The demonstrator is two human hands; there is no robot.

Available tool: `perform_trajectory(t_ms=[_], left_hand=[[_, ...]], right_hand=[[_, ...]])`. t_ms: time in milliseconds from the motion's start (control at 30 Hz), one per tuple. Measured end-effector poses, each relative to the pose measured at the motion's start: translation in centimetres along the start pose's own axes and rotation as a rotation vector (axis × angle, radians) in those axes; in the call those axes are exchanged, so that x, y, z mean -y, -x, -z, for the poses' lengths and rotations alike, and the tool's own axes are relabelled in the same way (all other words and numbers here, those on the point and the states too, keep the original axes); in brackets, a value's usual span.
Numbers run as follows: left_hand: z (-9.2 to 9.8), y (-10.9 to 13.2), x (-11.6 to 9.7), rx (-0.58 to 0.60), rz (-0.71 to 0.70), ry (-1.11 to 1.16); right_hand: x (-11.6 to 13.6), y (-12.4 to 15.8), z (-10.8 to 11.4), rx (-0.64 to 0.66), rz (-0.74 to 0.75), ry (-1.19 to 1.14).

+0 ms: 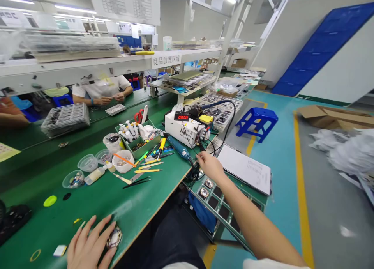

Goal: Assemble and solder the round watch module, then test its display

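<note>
Left hand (87,245): lay flat on the bench (58,171) at 7 o'clock, fingers spread wide and closed on nothing, its thumb side touching the watch (114,238).
Watch: lay on the green top near the bench edge, at 3 o'clock of the left hand, uncovered and not lifted.
Right hand (210,167): was stretched out to 1 o'clock past the bench edge, fingertips drawn together among the black cables (195,170). I could not tell whether they pinched one.
Driver (179,148): blue, lay on the bench at 10 o'clock of the right hand, near it but untouched.
Tray (222,210): stood below the bench edge under the right forearm, at 5 o'clock of that hand.
Progress: two pockets nearest the wrist held round pieces (208,183) and the other pockets in view were bare. By my reckoning most of the tray was left to fill, with the watch not yet in it.
Around: a meter (187,128) with red digits sat at 11 o'clock of the right hand, a pad (245,168) at 3 o'clock. A person (102,90) sat across the bench at 11 o'clock.
</note>
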State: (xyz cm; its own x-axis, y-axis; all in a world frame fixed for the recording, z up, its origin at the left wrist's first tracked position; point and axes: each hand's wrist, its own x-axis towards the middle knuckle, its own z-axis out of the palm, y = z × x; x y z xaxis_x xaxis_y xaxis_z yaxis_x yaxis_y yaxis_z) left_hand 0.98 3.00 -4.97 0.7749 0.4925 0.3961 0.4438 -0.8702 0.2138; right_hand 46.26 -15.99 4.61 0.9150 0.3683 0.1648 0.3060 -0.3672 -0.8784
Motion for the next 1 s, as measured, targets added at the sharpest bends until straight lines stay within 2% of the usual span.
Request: perform_trajectory(t_ms=[100,200,267,367,400,467,533,600,700,767,833,867,933,1000], left_hand=[[-0.1,1.4,-1.4,-0.098,0.090,0.093],[-0.3,1.7,-5.1,-0.122,0.112,0.324],[-0.7,0.3,-8.6,-0.048,0.089,0.556],[-1.6,-3.9,-13.9,0.144,0.109,0.892],[-2.1,-5.3,-15.2,0.215,0.123,0.969],[-3.0,-7.3,-16.9,0.260,0.208,1.096],[-4.1,-7.9,-17.5,0.308,0.285,1.212],[-4.8,-7.2,-17.4,0.376,0.338,1.305],[-4.7,-5.5,-16.5,0.400,0.434,1.386],[-3.8,-4.9,-15.8,0.349,0.495,1.384],[-2.6,-4.8,-15.1,0.281,0.492,1.300],[-2.1,-4.8,-14.7,0.247,0.464,1.239],[-1.2,-4.6,-14.0,0.193,0.391,1.128],[-0.4,-4.1,-13.3,0.152,0.373,1.057]], right_hand=[[1.7,0.3,1.4,0.047,-0.011,-0.046],[4.2,1.4,1.9,0.175,-0.034,-0.128],[6.4,2.1,1.2,0.350,-0.108,-0.306],[9.5,2.9,-0.8,0.676,-0.301,-0.723],[10.3,2.9,-1.5,0.755,-0.345,-0.843],[11.3,2.6,-2.6,0.822,-0.342,-1.005],[11.5,2.0,-3.5,0.804,-0.277,-1.120],[10.9,1.9,-4.3,0.747,-0.222,-1.165],[9.1,4.0,-5.7,0.727,-0.166,-1.054],[7.6,7.0,-6.8,0.866,-0.045,-0.852],[6.5,10.4,-7.6,1.124,0.157,-0.578],[6.1,11.9,-7.9,1.199,0.241,-0.505],[5.7,13.8,-8.4,1.244,0.318,-0.472],[5.9,14.4,-8.9,1.178,0.316,-0.516]])
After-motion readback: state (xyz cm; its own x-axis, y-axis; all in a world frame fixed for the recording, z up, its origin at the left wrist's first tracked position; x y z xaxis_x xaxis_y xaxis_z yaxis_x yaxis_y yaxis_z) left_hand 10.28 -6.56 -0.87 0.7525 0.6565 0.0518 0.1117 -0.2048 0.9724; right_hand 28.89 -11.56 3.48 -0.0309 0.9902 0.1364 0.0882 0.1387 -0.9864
